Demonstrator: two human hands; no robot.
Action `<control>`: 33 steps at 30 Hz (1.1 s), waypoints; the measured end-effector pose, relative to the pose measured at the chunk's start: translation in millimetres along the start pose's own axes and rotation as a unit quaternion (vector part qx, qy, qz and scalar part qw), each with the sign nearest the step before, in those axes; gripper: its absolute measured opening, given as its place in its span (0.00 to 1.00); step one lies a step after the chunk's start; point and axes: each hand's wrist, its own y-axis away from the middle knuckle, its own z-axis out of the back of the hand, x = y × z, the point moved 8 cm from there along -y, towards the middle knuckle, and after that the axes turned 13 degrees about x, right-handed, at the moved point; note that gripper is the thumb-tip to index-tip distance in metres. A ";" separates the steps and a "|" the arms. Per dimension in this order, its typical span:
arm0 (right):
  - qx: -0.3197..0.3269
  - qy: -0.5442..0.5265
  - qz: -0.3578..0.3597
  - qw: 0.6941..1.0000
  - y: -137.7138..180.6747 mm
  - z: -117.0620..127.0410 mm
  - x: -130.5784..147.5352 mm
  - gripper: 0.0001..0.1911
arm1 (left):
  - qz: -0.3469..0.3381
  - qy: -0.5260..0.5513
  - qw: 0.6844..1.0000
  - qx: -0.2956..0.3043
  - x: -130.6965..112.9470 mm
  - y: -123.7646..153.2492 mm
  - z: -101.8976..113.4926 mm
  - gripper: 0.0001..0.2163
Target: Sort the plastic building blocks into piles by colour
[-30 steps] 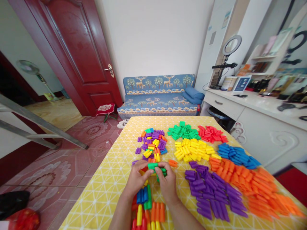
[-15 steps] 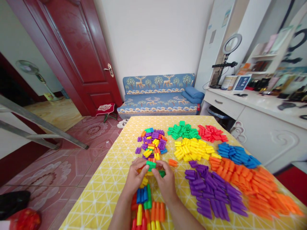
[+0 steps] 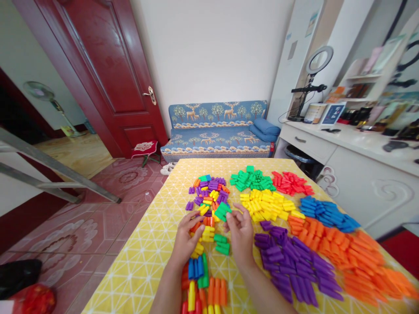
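My right hand [image 3: 240, 231] pinches a green plastic building block [image 3: 223, 211] made of joined tubes, raised over the near side of the mixed pile [image 3: 209, 192]. My left hand [image 3: 185, 237] is level with it on the left, thumb and fingers apart, with orange and yellow blocks [image 3: 207, 234] beside its fingertips. Whether those fingertips touch a block is hard to tell. Between my forearms lie green blocks [image 3: 221, 245], blue blocks [image 3: 195, 268] and orange blocks [image 3: 218, 291], with red and yellow ones nearest me.
Sorted piles cover the table's right side: green [image 3: 250, 179], red [image 3: 291, 183], yellow [image 3: 266, 204], blue [image 3: 327, 213], purple [image 3: 294, 264] and orange [image 3: 352, 253]. A blue patterned sofa [image 3: 216, 139] stands beyond the table [image 3: 144, 257]; a white dresser [image 3: 366, 174] is at the right.
Both hands were together at the green block. Now the right hand alone has it, lifted and moved to the right, away from the left hand. The lone orange block right of the hands is hidden now.
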 end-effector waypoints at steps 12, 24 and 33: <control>-0.198 0.014 -0.109 0.974 -187.2 117.0 -10.1 0.09 | -0.010 -0.017 1.000 0.011 0.1 -1.7 -2.5 0.12; -0.087 0.072 -0.171 0.979 -197.0 122.9 -26.5 0.14 | -0.010 -0.017 1.000 0.009 0.2 -1.5 -2.8 0.12; 0.040 0.165 -0.092 0.981 -161.8 73.2 11.4 0.07 | -0.016 -0.022 1.000 0.009 -2.3 -2.5 -1.7 0.12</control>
